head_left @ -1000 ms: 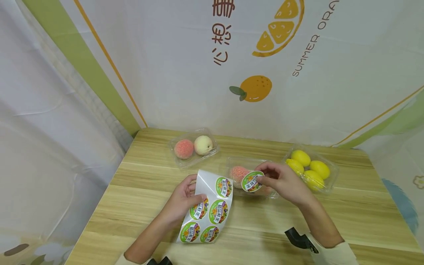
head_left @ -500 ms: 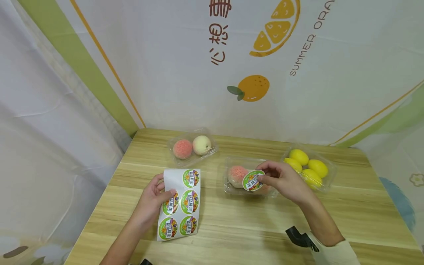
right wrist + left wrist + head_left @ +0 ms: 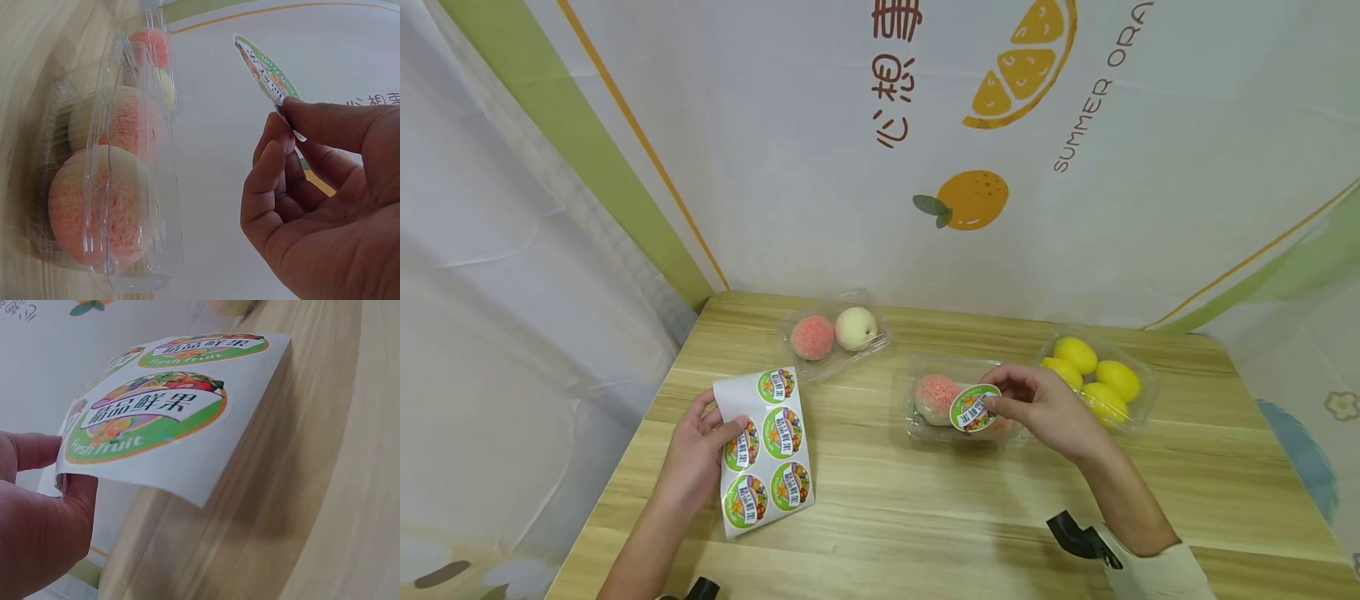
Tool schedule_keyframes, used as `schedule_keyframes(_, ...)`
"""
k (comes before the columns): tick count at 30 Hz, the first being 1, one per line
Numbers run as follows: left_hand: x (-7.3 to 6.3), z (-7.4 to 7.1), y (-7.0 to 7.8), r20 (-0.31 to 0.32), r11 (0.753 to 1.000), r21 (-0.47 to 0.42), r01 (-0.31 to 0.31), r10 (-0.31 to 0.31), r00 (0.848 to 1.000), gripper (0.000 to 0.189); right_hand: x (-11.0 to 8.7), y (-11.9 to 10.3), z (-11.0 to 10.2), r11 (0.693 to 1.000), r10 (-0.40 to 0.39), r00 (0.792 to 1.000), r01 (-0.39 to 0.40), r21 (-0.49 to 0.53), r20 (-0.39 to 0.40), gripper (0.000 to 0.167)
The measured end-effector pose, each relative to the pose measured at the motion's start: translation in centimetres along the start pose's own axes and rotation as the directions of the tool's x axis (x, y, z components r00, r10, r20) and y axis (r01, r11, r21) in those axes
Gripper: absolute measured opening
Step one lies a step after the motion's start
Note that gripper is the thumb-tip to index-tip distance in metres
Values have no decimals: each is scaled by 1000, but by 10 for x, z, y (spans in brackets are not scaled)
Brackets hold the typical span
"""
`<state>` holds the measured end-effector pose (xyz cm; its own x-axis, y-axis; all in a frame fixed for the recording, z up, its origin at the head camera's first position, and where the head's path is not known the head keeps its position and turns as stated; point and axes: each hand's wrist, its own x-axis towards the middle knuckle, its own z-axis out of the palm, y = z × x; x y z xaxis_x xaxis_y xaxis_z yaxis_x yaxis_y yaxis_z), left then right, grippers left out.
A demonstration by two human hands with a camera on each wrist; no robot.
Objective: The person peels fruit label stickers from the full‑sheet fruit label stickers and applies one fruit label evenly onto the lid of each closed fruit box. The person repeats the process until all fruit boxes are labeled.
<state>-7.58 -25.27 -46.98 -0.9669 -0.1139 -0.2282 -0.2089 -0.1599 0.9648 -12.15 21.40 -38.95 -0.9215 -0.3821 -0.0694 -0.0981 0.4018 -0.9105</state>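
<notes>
My left hand (image 3: 695,454) grips a white sheet of round fruit stickers (image 3: 727,397), thumb on top, at the left of the table. In the left wrist view the sheet (image 3: 206,456) tilts above the wood, its free edge bending. Between thumb and index finger my right hand (image 3: 1048,408) pinches a single round green-edged sticker (image 3: 976,407). That sticker (image 3: 265,72) stands nearly edge-on in the right wrist view. Below and behind it sits a clear plastic box (image 3: 916,431) with two peaches (image 3: 937,397), one mostly hidden under the sticker and hand in the head view.
A second clear box (image 3: 812,372) with one pink and one pale peach (image 3: 856,328) lies at the back left. At the back right, a clear box (image 3: 1150,408) holds several lemons (image 3: 1118,381). A printed curtain (image 3: 805,167) hangs behind the wooden table (image 3: 887,517).
My left hand has carried the sticker sheet leftward, away from the middle peach box. My right hand stays nearly in place with the single sticker.
</notes>
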Motion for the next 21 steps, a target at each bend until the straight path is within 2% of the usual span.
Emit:
schedule_keyframes(3,7,-6,0,-27,1000,12,13,-13,1000,65,-1,-1,0,1000,-2,1000,2,3,-2,16)
schedule_keyframes(8,20,-11,-4,-80,996,47,72,-68,994,71,-1,-2,0,1000,7,1000,-7,12,1,17)
schedule_keyframes(14,33,-8,-9,-129,989,91,116,-104,986,77,-1,-4,-1,1000,3,1000,-3,31,8,19)
schedule_keyframes(21,42,-2,-9,-166,983,127,129,-107,980,77,-1,-2,-1,1000,2,1000,-2,29,12,17)
